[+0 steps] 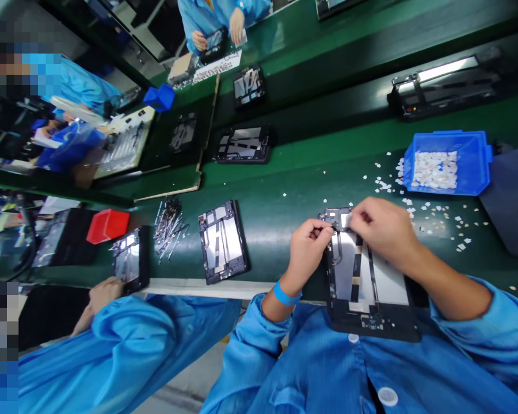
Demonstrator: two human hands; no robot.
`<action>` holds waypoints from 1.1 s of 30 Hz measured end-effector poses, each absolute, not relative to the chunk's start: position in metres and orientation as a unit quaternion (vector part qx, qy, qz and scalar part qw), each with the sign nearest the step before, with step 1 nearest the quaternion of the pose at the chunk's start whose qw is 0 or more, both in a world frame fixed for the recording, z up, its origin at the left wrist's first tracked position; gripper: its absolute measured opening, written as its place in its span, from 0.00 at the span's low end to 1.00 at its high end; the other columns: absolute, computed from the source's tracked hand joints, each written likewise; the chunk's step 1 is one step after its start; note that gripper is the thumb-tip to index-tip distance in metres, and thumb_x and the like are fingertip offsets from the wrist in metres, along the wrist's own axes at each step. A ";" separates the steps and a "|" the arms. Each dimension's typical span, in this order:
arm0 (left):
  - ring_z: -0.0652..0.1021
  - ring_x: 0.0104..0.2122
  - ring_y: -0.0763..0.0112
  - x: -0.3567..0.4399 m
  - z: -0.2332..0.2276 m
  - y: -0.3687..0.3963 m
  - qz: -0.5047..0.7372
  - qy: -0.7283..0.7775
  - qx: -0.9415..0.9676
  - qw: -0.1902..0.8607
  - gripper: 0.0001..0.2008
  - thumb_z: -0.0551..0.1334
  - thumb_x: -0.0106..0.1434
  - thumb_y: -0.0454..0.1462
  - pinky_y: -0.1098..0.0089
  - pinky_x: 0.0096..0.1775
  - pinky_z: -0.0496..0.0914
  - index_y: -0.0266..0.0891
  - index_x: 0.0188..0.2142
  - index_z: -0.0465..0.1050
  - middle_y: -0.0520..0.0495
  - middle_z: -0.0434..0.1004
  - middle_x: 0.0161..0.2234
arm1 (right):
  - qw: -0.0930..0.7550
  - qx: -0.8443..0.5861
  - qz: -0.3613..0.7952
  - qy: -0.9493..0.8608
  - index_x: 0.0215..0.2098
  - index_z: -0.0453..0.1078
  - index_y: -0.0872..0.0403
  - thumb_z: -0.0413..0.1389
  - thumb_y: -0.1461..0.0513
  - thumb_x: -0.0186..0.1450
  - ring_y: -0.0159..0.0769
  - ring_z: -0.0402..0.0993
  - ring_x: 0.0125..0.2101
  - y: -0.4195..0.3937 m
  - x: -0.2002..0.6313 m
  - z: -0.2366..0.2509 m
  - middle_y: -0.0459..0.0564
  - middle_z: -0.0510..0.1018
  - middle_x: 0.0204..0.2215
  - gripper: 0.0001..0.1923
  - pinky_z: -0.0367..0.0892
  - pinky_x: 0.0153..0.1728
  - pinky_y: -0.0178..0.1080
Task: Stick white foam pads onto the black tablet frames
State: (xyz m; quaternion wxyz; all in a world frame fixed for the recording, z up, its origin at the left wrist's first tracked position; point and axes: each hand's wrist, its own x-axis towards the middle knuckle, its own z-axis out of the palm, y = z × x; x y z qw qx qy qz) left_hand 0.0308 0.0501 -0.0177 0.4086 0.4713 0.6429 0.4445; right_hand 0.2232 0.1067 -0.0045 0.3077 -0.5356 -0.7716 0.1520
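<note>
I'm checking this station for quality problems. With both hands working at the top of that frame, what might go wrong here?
1. The frame hangs over the belt's near edge against the person's coat; it might slip off.
2. The left hand and right hand pinch near its top corner, where a small white piece could go on crooked.
3. White bits lie scattered beside the blue bin; one could stray into the frame.

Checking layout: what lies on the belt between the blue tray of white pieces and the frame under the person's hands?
Head view: loose small white pieces are scattered over the green belt between blue tray and frame.
</note>
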 end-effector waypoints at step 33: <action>0.77 0.31 0.73 0.037 -0.023 0.059 0.469 0.628 0.398 0.477 0.03 0.66 0.63 0.36 0.72 0.35 0.69 0.37 0.34 0.76 0.50 0.80 0.31 | 0.275 -0.586 0.174 -0.742 0.27 0.69 0.52 0.55 0.63 0.62 0.38 0.70 0.32 0.129 0.250 -0.001 0.50 0.76 0.28 0.06 0.56 0.32 0.39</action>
